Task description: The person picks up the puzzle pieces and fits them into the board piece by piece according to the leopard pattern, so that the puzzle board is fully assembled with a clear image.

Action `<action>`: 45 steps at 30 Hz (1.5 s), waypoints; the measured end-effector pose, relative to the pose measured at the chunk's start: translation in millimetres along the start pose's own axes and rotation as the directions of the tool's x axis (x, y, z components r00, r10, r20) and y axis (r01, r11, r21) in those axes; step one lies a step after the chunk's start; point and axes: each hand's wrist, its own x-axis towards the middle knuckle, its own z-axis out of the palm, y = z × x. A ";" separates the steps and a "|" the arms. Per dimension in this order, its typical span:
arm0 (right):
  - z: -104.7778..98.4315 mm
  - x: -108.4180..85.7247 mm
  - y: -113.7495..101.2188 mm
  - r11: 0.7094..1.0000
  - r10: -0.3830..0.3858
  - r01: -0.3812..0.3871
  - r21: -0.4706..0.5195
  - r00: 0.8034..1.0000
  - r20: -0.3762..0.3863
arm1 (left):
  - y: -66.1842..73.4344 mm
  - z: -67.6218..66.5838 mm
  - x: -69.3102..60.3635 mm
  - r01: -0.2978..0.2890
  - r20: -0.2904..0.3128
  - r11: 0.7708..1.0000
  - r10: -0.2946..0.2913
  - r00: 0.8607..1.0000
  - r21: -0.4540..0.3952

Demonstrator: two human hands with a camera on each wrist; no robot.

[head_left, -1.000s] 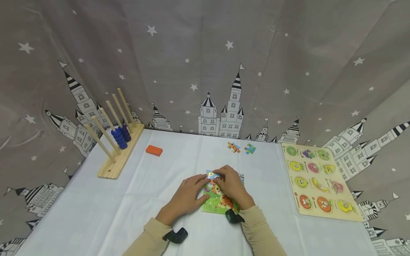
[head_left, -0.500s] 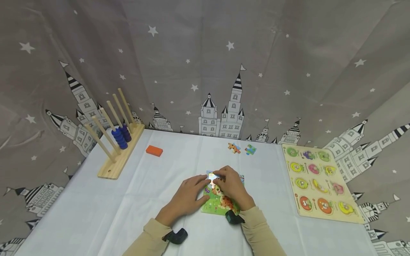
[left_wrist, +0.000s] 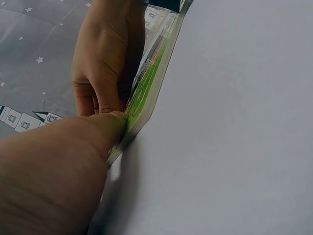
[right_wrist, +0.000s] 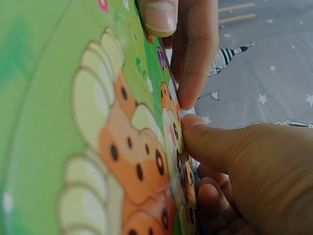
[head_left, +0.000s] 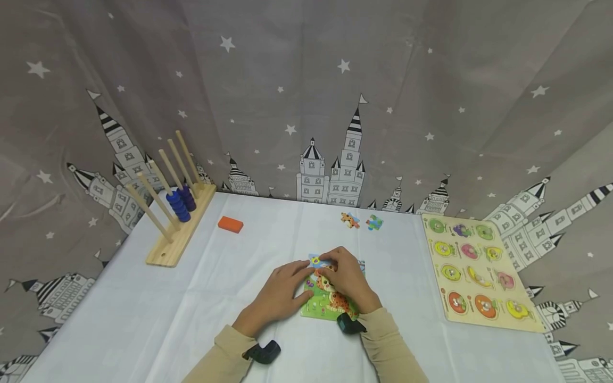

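A jigsaw puzzle with a spotted cartoon animal on green grass lies flat on the white table before me. My left hand rests along its left side, thumb on the board and extended fingertips at the upper-left corner piece. From the right, my right hand arches over the upper part and pinches a puzzle piece between thumb and curled fingers; much of that piece is hidden. The left wrist view shows my left thumb at the board's edge. Two loose puzzle pieces, one orange and one blue-green, lie beyond the hands.
On the left stands a wooden peg rack with blue and purple rings. An orange block lies beside it. To the right is a fruit peg puzzle board. A grey castle-print curtain hangs behind the table.
A bright glare on the upper-left corner piece, seen half a second ago, has faded, so its blue picture shows again. Both hands stay almost in place, with only slight finger movement.
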 end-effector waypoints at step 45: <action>-58.4 97.5 50.8 0.954 0.291 -0.298 -0.029 0.947 -0.136 | -1.8 -2.0 -2.8 -0.090 0.102 0.995 0.086 0.991 0.032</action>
